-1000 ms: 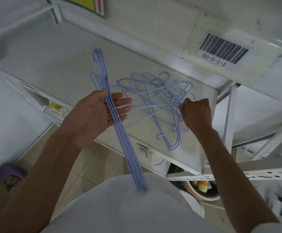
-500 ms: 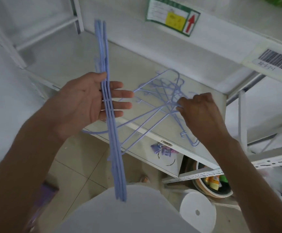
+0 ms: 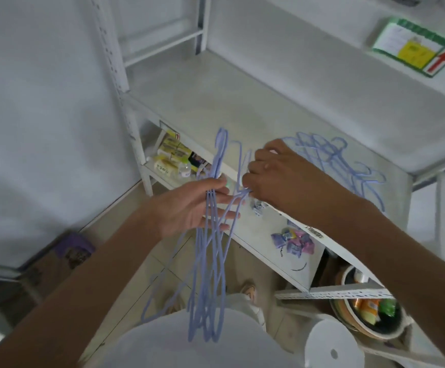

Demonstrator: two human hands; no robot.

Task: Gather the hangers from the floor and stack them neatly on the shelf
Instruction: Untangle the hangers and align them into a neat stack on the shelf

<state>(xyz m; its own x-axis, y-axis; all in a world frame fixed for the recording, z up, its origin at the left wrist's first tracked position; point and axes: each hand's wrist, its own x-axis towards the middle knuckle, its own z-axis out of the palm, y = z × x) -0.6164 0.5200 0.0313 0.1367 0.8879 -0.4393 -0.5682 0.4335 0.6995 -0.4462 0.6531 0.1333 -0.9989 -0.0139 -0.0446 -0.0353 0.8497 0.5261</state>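
Observation:
My left hand (image 3: 189,205) holds a bunch of light blue wire hangers (image 3: 208,282) between thumb and fingers; they hang down in front of my body, hooks pointing up. My right hand (image 3: 277,176) pinches one more blue hanger at its neck and holds it against the bunch, just right of my left fingers. A loose tangle of blue hangers (image 3: 332,160) lies on the white shelf (image 3: 229,102), behind my right wrist.
The shelf below carries yellow packets (image 3: 168,155) and small purple sachets (image 3: 293,241). A bowl of packets (image 3: 367,309) and a white cylinder (image 3: 330,343) stand at the lower right. A purple box (image 3: 70,251) lies on the tiled floor at left.
My right hand has drawn a hanger off the shelf pile leftwards to the bunch in my left hand. The bunch has dropped lower and fanned out. The view has tilted.

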